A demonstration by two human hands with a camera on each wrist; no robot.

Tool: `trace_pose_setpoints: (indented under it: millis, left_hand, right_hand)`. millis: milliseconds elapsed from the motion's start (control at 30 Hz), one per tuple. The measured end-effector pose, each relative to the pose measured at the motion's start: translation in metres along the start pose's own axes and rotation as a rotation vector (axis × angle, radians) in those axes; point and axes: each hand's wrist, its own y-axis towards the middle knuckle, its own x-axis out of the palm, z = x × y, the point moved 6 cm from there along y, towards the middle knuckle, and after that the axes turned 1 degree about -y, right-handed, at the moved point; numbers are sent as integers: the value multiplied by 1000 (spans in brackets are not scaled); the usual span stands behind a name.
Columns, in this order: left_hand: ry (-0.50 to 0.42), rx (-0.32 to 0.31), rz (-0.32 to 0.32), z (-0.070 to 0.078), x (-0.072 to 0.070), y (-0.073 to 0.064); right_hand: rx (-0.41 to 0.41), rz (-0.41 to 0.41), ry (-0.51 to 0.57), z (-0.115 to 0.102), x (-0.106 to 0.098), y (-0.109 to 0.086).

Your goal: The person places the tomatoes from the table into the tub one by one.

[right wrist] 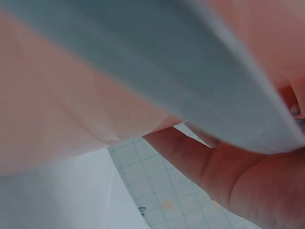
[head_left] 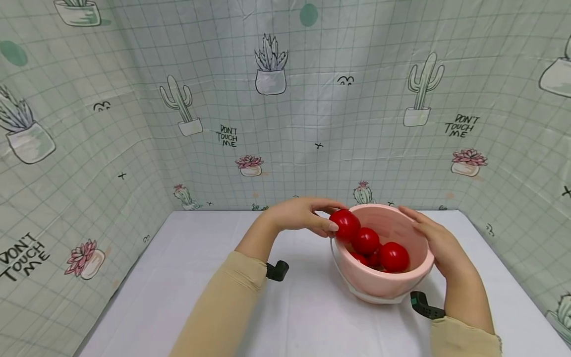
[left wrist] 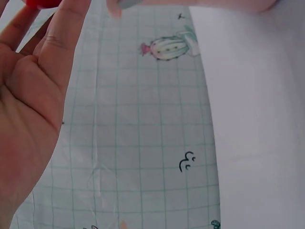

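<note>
My left hand [head_left: 303, 216] holds a red tomato [head_left: 345, 225] at the left rim of a pink bucket [head_left: 379, 281], thumb on the near side. In the left wrist view only a sliver of the tomato [left wrist: 43, 2] shows past the fingers. Inside the bucket lie several more red tomatoes [head_left: 394, 257], partly covering one another. My right hand [head_left: 439, 248] grips the bucket's right rim. A pale handle [right wrist: 157, 67] crosses the right wrist view close up, hiding part of the bucket wall and of the right hand [right wrist: 257, 181].
The bucket stands on the right half of a white table [head_left: 187, 292]. A patterned cloth [head_left: 294, 124] with grid lines and drawn cacti rises behind the table and along both sides. Each wrist wears a black camera mount [head_left: 277, 270].
</note>
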Motion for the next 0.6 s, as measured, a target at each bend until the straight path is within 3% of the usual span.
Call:
trace_pose_setpoints:
  millis: [267,467,600]
  left_hand:
    - [75,-33,-14,12,13,23]
    - [223,-43,-4,18,20,39]
    - [184,-72,-26,18,28,51]
  right_hand:
    - [-4,-4,-6,0,0,0]
    - [-2,-7,-6,-1,-1,-1]
    - [1,-12,9,-1,0,-1]
